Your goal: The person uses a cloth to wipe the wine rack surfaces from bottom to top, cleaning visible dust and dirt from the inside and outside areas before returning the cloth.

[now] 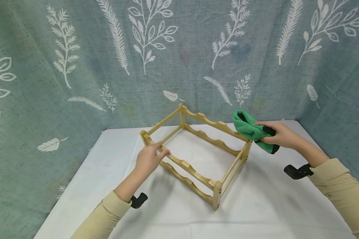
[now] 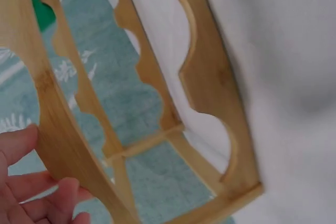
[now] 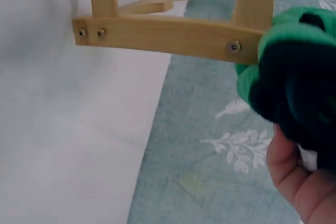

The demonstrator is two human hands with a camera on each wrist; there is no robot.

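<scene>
Over the white table, left grip clasps the wooden rack; right grip pinches the green cloth by its right end; firm bracing, even pressure should serve.

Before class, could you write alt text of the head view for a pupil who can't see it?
A person's left hand grips the near upper rail of a wooden rack, a white table surface beneath it, while the right hand holds a bunched green and black cloth at the rack's right end. Behind hangs grey-green, leaf-printed fabric.
</scene>
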